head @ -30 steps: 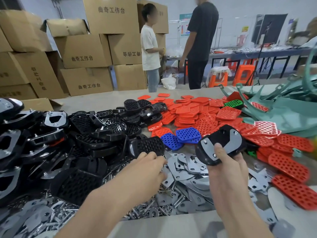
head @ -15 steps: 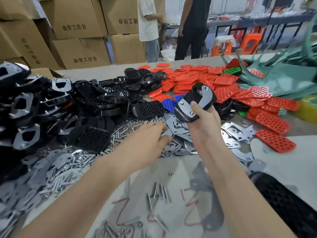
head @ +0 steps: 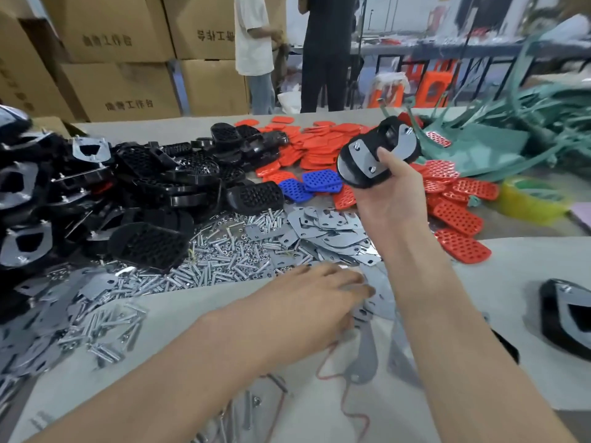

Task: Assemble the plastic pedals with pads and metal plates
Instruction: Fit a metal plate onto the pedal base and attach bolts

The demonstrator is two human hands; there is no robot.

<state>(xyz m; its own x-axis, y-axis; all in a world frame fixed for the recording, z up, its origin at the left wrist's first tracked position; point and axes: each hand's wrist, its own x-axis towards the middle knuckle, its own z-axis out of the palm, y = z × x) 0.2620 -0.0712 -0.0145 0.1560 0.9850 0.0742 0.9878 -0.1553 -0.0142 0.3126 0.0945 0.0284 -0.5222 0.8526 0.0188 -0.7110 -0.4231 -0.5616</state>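
- Pedals [head: 144, 187], black ones, are heaped on the far left of the table [head: 524, 266], and several show a metal plate on top.
- Just right of the heap, loose bolts [head: 217, 263] lie scattered in a silver drift.
- My left hand [head: 319, 302] is down low with its fingers stretched out fairly straight, resting on the near edge of the grey metal plates [head: 326, 225]. It's a bit blurred.
- Beyond the plates I see a few blue pads [head: 319, 182], then a wide spread of red pads [head: 319, 142].
- My right hand [head: 393, 199] is raised above the plates, fingers and thumb wrapped round one pedal [head: 377, 155]. Its plated side, screws showing, faces me.
- Further right sits a yellow tape roll [head: 531, 199].
- At the right edge a second pedal [head: 566, 314] lies on the table, plate up.
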